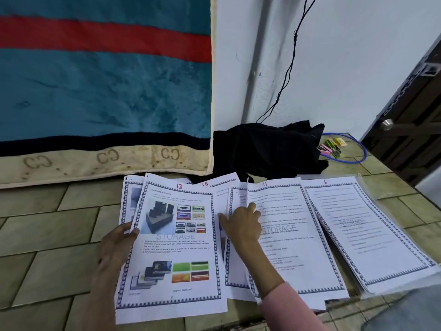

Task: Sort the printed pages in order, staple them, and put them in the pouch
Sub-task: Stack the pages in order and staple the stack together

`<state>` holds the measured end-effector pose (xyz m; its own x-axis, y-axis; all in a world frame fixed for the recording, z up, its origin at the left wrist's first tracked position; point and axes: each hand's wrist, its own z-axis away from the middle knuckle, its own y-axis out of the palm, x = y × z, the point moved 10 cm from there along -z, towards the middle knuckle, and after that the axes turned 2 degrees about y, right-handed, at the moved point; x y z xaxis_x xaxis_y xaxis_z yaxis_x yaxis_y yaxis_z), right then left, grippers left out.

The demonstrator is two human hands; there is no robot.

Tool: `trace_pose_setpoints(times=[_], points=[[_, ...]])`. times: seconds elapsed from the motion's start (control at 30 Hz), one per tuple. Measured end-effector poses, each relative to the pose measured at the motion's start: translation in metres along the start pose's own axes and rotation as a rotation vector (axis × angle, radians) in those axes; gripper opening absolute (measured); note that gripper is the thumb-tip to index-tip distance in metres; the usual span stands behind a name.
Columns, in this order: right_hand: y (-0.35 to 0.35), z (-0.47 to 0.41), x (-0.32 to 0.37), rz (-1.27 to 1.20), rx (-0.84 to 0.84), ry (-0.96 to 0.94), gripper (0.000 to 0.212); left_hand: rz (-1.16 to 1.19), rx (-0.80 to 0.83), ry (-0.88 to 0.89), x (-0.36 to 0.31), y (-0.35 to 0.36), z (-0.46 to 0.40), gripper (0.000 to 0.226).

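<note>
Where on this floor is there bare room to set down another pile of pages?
The tiled floor is bare left of the left hand, below the blanket. A smaller patch lies beyond the page 6 stack, by the blue hoop. The middle is crowded: overlapping pages and a black bag.

head view | looks forward-down | close over floor (47,235) papers (171,247)
</note>
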<state>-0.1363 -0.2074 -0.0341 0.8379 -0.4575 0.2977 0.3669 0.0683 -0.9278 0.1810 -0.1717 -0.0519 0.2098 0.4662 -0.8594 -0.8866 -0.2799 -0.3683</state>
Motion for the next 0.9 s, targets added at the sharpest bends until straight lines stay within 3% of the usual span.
trace_pose_setpoints(times=[0.2,0.3,0.43,0.53,0.63,0.77,0.9], points=[[0.001,-0.004,0.001,0.073,-0.064,-0.026,0.025,0.084,0.032,-0.045,0.010,-0.004,0.002,0.034],[-0.007,-0.008,-0.009,-0.116,-0.050,-0.015,0.012,0.161,0.053,-0.037,0.005,0.000,0.005,0.033],[-0.044,-0.011,-0.031,-0.419,-0.050,-0.044,0.035,0.263,0.104,-0.038,-0.009,0.008,0.006,0.023],[-0.092,-0.015,-0.055,-0.555,-0.114,-0.083,0.029,0.312,0.155,-0.039,-0.017,0.022,0.006,0.013],[-0.128,-0.021,-0.082,-0.700,-0.154,-0.073,0.022,0.283,0.217,-0.023,-0.019,0.044,0.009,0.018],[-0.150,-0.012,-0.076,-0.750,-0.149,-0.163,0.024,0.285,0.325,-0.042,-0.011,0.079,0.020,0.022],[-0.110,0.003,-0.032,-0.685,-0.020,-0.266,0.026,0.338,0.410,-0.127,0.002,0.109,0.032,0.024]])
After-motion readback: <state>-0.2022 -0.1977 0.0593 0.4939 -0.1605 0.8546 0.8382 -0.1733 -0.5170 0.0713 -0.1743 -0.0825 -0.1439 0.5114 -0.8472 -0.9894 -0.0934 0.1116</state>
